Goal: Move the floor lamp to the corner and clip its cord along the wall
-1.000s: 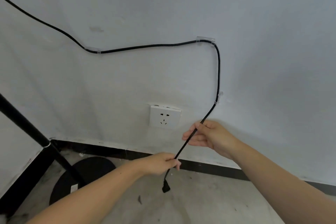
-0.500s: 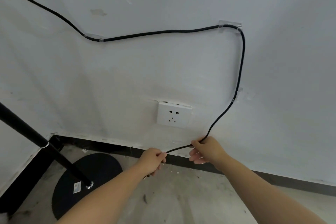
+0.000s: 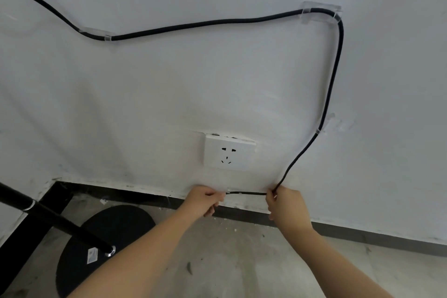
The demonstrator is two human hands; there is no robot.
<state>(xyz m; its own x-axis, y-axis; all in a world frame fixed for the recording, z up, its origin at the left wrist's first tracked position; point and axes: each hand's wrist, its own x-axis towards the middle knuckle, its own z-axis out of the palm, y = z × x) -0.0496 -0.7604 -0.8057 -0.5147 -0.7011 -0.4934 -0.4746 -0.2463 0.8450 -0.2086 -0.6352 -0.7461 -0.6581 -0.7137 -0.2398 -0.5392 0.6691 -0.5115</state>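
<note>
White wall (image 3: 169, 104), unreadable base label (image 3: 92, 255), left hand (image 3: 205, 202) and right hand (image 3: 286, 205) pinching black cord (image 3: 205, 23)

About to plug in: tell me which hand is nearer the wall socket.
Left. The left hand sits just below the wall socket; the right hand is below and farther off to its right, both gripping the cord.

Single head-worn wide-angle camera looking forward and down, sitting close to the wall (image 3: 217, 84), taking in floor (image 3: 229, 261) below.
</note>
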